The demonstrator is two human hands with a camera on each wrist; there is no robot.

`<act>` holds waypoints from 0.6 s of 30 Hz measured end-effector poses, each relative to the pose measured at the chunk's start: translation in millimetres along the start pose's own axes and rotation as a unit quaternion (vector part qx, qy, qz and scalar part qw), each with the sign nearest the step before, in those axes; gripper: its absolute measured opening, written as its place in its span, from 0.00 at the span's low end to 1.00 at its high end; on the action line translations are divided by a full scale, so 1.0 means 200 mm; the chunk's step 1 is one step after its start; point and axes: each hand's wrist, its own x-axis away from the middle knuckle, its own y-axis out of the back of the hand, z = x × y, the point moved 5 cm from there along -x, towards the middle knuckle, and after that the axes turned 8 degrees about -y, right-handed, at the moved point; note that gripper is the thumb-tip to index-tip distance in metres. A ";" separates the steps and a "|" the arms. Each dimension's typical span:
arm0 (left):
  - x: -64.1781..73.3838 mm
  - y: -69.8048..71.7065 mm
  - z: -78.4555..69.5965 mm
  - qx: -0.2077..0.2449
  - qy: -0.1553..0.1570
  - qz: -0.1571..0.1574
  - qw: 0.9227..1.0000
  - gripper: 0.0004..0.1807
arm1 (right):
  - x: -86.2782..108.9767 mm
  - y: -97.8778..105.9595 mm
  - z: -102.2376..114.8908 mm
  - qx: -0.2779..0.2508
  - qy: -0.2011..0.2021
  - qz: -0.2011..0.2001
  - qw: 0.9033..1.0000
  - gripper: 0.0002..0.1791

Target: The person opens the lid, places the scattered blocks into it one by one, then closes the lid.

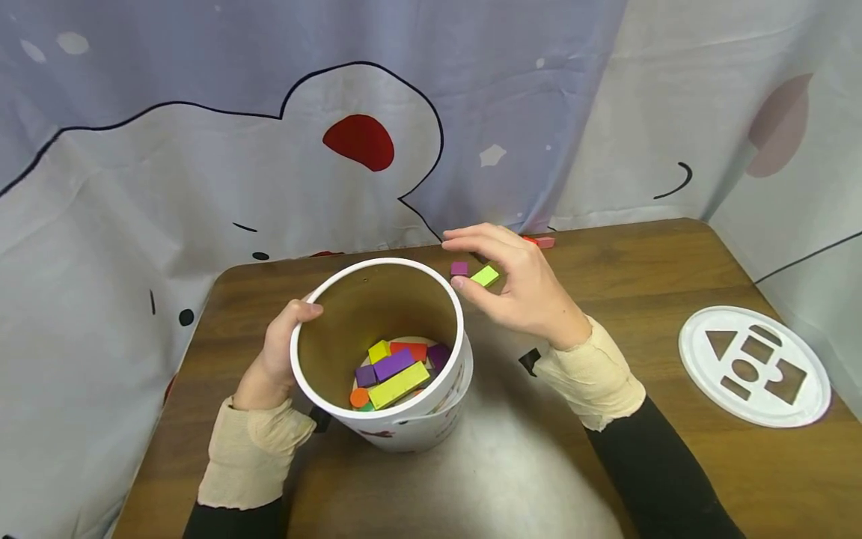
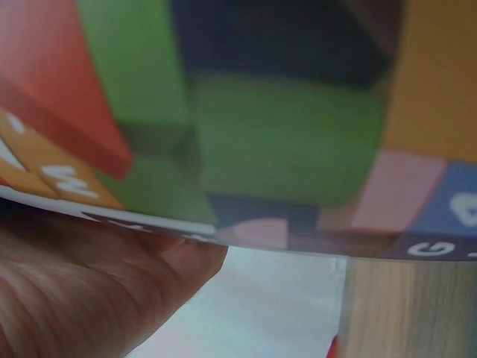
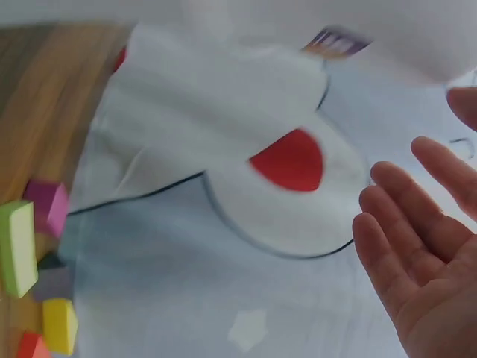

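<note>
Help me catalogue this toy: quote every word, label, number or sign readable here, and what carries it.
"W", or an inverted "M": orange printed patch on the round white bucket.
"G", apparently: dark printed patch.
Blue printed patch: white character cut off, unreadable.
Other bucket print: too small or blurred.
</note>
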 end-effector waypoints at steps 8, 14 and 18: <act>-0.01 0.00 0.00 -0.016 0.005 0.007 1.000 0.25 | 0.03 -0.03 -0.29 0.073 -0.090 0.020 0.993 0.21; -0.01 0.00 0.01 -0.004 0.002 0.013 1.000 0.25 | 0.08 -0.15 -0.53 0.177 -0.172 0.128 0.961 0.28; 0.00 0.00 0.01 0.001 0.001 0.014 1.000 0.25 | 0.13 -0.21 -0.61 0.222 -0.210 0.212 0.928 0.32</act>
